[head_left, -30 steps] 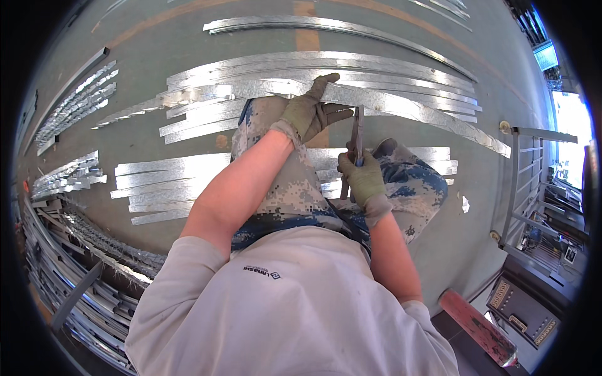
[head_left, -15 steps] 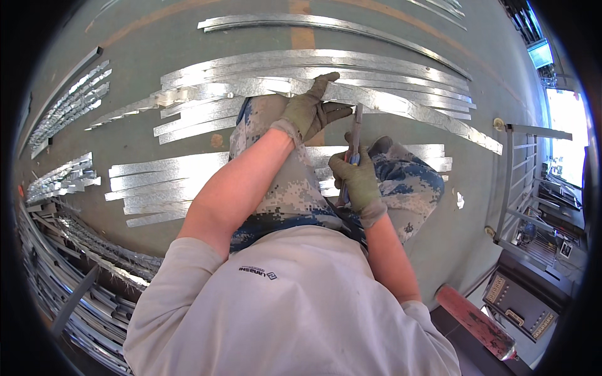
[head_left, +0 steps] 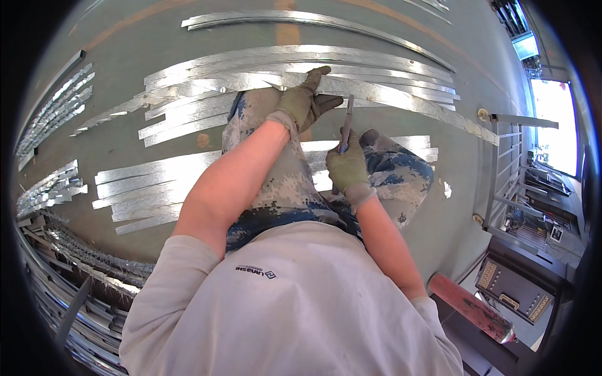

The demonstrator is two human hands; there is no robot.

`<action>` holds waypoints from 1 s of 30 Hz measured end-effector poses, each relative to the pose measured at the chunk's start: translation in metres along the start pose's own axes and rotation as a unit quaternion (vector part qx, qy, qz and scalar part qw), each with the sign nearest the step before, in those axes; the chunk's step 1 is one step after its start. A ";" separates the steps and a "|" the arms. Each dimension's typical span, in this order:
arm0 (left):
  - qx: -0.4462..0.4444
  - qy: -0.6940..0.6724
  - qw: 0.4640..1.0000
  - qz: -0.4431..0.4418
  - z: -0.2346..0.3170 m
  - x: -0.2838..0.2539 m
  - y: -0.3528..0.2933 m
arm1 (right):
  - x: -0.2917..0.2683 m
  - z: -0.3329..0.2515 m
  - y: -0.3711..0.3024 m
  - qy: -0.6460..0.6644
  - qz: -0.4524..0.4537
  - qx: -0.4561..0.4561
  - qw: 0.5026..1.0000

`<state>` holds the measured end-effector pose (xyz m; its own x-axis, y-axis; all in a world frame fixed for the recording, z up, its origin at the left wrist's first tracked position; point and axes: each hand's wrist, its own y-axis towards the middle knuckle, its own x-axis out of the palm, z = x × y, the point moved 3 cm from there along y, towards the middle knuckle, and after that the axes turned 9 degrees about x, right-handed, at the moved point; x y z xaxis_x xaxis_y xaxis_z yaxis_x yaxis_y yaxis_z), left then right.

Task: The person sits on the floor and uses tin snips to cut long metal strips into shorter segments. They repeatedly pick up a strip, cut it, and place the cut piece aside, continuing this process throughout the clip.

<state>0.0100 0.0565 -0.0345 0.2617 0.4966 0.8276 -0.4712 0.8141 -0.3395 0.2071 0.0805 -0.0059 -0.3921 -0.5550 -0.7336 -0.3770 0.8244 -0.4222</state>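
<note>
My left hand [head_left: 297, 105], in an olive work glove, is at a long silvery metal strip [head_left: 401, 96]. The strip passes between its upper digit and its lower fingers. It runs across in front of my left knee and slopes down at both ends. In my right hand [head_left: 348, 168], also gloved, are metal snips [head_left: 348, 114], fingers wrapped round the handles. Their narrow jaws point up and away, just short of the strip's near edge. A bit of blue shows on the handle; the rest is hidden by the glove.
Flat metal strips [head_left: 188, 119] lie beyond my knees, with another stack [head_left: 147, 182] at left. Bundled profiles [head_left: 257, 19] lie farther off. Racked metal lengths [head_left: 81, 326] stand lower left. At right are a wheeled metal frame [head_left: 505, 169], a red cylinder [head_left: 467, 304] and a dark case [head_left: 514, 291].
The whole view has shifted slightly, so things sit further left. The snips' handles, spread apart before, are now drawn together in my right hand. My left hand keeps its place on the strip.
</note>
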 end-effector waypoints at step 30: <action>-0.004 0.036 0.999 0.013 -0.014 -0.002 0.011 | -0.021 -0.025 -0.003 -0.163 0.049 0.062 0.983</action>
<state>0.0159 0.0682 -0.0461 0.3101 0.5383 0.7836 -0.4717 0.8028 -0.3647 0.1953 0.0872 0.0242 -0.1237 -0.4243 -0.8970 -0.2384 0.8902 -0.3882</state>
